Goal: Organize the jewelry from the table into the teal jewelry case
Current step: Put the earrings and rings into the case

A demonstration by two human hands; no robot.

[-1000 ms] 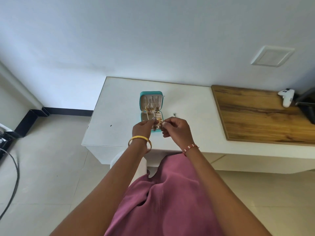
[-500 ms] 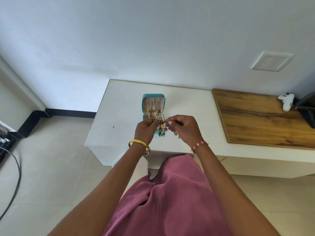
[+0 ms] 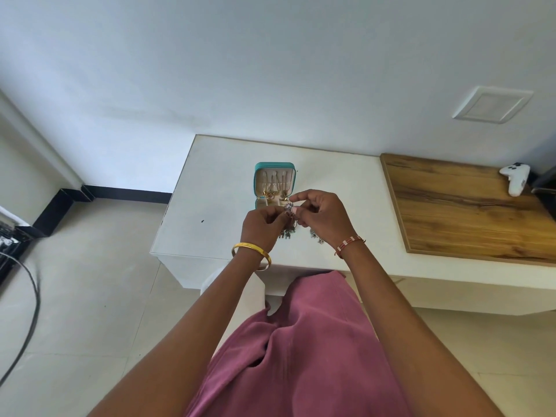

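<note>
- Both hands, left (image 3: 262, 221) and right (image 3: 322, 212), meet and pinch one dangling earring (image 3: 288, 207) between them.
- The open case (image 3: 274, 185) lies just beyond the fingertips, its tray partly hidden.
- Neither hand looks clearly nearer.

case (image 3: 258, 183): near half hidden behind our hands | jewelry (image 3: 288, 206) we pinch: too small to name | dangling pieces (image 3: 285, 233): blurred | cable (image 3: 28, 311): cut by left edge
</note>
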